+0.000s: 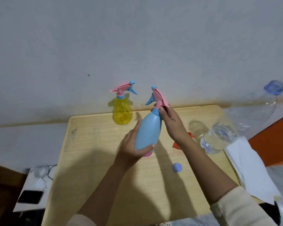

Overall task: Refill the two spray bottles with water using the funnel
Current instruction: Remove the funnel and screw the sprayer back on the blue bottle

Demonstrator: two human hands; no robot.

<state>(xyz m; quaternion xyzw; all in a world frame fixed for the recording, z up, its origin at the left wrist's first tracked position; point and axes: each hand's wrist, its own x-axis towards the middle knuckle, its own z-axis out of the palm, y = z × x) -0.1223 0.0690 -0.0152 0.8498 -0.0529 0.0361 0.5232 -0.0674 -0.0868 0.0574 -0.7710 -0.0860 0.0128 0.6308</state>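
Pale grey wall fills the upper half of the head view; below it stands a light wooden table (91, 160) whose far edge meets the wall. On the floor to the left, a white stand (28, 180) carries a dark phone (29, 196) and coiled cables (42, 170). Along the table's far edge, the yellow spray bottle (122, 111) stands upright with its pink and blue spray head fitted. At the right side of the table stands a clear water bottle (217, 137), uncapped and holding water. A loose blue cap (177, 167) lies on the tabletop nearer the person. A white paper sheet (245, 168) lies over the right table edge, just beside the water bottle. Behind it, off the table, is a large clear jug (268, 108) with a blue top. The orange funnel (176, 145) lies between the blue spray bottle and the water bottle and is mostly hidden behind the right wrist. The blue spray bottle (148, 132) is at table centre, tilted with its head leaning away and to the right. The left hand (132, 147) reaches in from below and grips the lower body, fingers curled round it near the pink base. The right hand (170, 123) comes in from the right, with thumb and fingers pinching the neck collar and pink spray head. Whether the base touches the tabletop cannot be determined.
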